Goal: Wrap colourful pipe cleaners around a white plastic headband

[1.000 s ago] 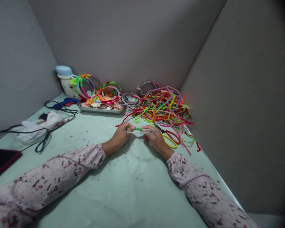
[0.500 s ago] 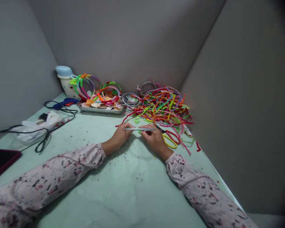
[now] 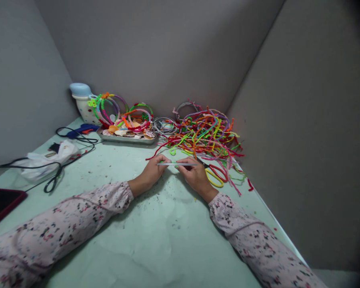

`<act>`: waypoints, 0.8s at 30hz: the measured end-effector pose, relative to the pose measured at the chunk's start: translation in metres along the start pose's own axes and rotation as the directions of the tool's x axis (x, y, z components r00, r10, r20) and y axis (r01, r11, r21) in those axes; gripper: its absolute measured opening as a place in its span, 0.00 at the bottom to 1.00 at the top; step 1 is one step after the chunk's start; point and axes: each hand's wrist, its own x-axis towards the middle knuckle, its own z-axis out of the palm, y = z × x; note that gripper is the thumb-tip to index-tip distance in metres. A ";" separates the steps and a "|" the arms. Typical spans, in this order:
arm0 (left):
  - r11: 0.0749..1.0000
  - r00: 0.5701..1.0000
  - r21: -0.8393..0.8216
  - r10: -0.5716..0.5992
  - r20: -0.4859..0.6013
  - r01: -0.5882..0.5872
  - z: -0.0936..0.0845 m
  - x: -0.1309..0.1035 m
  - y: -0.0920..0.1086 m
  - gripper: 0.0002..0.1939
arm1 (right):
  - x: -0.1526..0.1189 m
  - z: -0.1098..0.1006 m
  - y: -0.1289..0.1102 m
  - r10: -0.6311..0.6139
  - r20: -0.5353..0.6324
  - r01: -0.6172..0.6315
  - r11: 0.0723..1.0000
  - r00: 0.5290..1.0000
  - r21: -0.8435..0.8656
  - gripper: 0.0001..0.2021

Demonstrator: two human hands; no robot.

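Both hands meet near the middle of the table, closed on a thin grey piece [image 3: 183, 164] seen edge-on, so its full shape is hidden. My left hand [image 3: 152, 170] pinches its left end, thumb on the near side. Its right part lies between the fingers of my right hand [image 3: 196, 175]. A small bit of bright green pipe cleaner [image 3: 174, 162] shows at the grey piece between the two hands. Scissors with red and yellow handles [image 3: 214, 179] lie just beyond my right hand, their blades partly under the pipe cleaner pile.
Behind the hands is a tangled heap of coloured pipe cleaners [image 3: 210, 130]. Left of it are grey wire coils [image 3: 165, 127] and a metal tray [image 3: 126, 139] holding shells and wrapped hoops. A blue-lidded bottle [image 3: 85, 105], plastic bag [image 3: 45, 160], black cable [image 3: 60, 170] and phone [image 3: 4, 204] are on the left.
The green bit between the fingers has shifted slightly up and left along the grey piece. Both hands have kept nearly the same place and grip.
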 end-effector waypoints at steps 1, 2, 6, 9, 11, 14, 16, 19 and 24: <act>1.000 1.000 0.007 0.001 0.000 -0.001 0.000 0.000 0.001 0.12 | 0.000 0.000 0.000 0.013 -0.003 -0.013 1.000 1.000 0.012 0.06; 1.000 1.000 0.012 0.003 0.001 -0.003 0.000 0.000 0.001 0.12 | 0.000 0.001 -0.001 0.027 -0.004 -0.027 0.999 1.000 0.026 0.06; 1.000 1.000 0.026 0.011 -0.008 -0.011 0.001 -0.001 0.003 0.15 | -0.001 0.002 -0.001 0.101 0.013 -0.102 0.992 0.995 0.071 0.08; 0.999 1.000 0.036 0.006 -0.019 -0.006 0.002 -0.003 0.005 0.15 | -0.001 0.003 0.000 0.166 0.022 -0.167 0.981 0.986 0.103 0.09; 0.999 1.000 0.043 0.004 -0.025 -0.003 0.002 -0.003 0.007 0.15 | -0.001 0.003 -0.001 0.208 0.032 -0.210 0.967 0.978 0.143 0.10; 0.999 1.000 0.047 0.014 -0.025 -0.013 0.003 -0.003 0.008 0.14 | -0.001 0.004 -0.004 0.265 0.057 -0.271 0.942 0.962 0.199 0.11; 0.999 0.999 0.042 0.025 -0.025 -0.024 0.003 -0.003 0.008 0.12 | -0.001 0.004 -0.006 0.291 0.059 -0.296 0.929 0.955 0.221 0.10; 0.999 0.998 0.027 0.048 -0.030 -0.047 0.004 -0.003 0.007 0.12 | -0.001 0.004 -0.007 0.324 0.069 -0.330 0.904 0.943 0.271 0.09; 0.996 0.996 0.048 0.077 -0.034 -0.075 0.004 -0.005 0.011 0.12 | -0.001 0.005 -0.010 0.368 0.114 -0.384 0.855 0.923 0.348 0.10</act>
